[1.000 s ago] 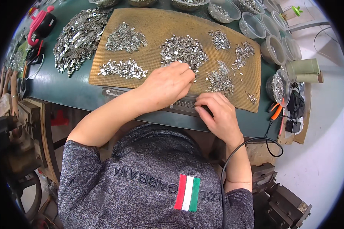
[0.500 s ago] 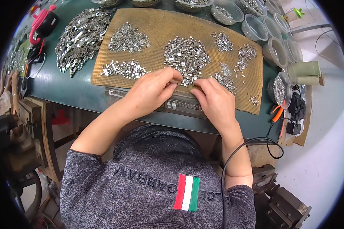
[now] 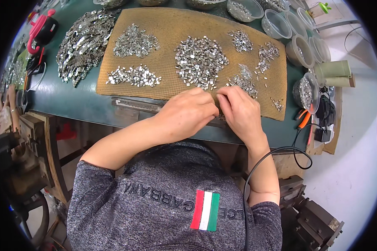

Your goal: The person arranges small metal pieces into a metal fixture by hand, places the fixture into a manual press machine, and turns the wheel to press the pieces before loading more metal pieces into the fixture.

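Note:
My left hand (image 3: 187, 113) is closed over a long metal bar-like fixture (image 3: 136, 104) at the table's near edge, its fingertips beside my right hand. My right hand (image 3: 241, 113) has its fingers curled with thumb and forefinger close together. Whatever lies in either set of fingers is hidden. Just beyond them, a tan textured mat (image 3: 165, 23) carries a large pile of small silvery square links (image 3: 200, 62). To the right of this pile are small pin-like metal pieces (image 3: 244, 81). My hands cover most of the fixture's right part.
A heap of linked metal bands (image 3: 86, 44) lies left of the mat, near a pink-and-black tool (image 3: 42, 29). Clear plastic tubs (image 3: 276, 24) of parts line the far and right sides. Orange-handled pliers (image 3: 304, 120) and a black cable (image 3: 276, 151) are at the right.
My left hand has moved right and nearer to me, from the link pile's edge onto the fixture, covering its row of pieces. My right hand has shifted slightly. The whole view has tilted a little.

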`<move>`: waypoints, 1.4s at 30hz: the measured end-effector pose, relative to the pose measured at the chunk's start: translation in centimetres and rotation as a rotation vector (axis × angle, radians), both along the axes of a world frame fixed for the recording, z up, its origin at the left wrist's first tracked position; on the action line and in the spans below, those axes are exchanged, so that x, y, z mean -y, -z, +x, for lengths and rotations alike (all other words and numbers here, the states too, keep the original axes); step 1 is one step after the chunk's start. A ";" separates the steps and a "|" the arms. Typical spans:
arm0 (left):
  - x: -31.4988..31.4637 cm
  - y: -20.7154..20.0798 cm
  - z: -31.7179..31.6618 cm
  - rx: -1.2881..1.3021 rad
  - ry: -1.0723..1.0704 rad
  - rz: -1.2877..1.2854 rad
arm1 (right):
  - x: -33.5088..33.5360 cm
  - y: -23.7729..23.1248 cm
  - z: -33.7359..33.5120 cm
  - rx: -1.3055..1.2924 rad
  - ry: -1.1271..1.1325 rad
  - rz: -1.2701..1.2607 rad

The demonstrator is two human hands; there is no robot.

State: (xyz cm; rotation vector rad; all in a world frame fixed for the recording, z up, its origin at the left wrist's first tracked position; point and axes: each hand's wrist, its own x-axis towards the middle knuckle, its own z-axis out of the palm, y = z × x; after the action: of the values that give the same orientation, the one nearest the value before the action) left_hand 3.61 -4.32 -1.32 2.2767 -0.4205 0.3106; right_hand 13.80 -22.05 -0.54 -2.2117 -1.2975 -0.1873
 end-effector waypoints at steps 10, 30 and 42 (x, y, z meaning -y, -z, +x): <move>-3.0 -1.2 1.0 0.021 -0.132 0.011 | 1.9 -0.2 -2.1 -0.126 -0.124 0.027; -2.1 0.5 3.5 0.114 -0.146 0.320 | -1.7 0.7 0.1 0.045 0.174 -0.133; -2.2 1.0 3.6 0.088 -0.140 0.247 | 0.3 -0.6 -1.2 -0.106 -0.094 0.003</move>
State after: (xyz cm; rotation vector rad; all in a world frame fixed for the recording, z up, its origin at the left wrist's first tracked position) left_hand 7.24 -2.13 -2.30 2.5477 -0.3616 0.4532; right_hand 12.56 -22.38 0.07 -2.1222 -1.3377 -0.0359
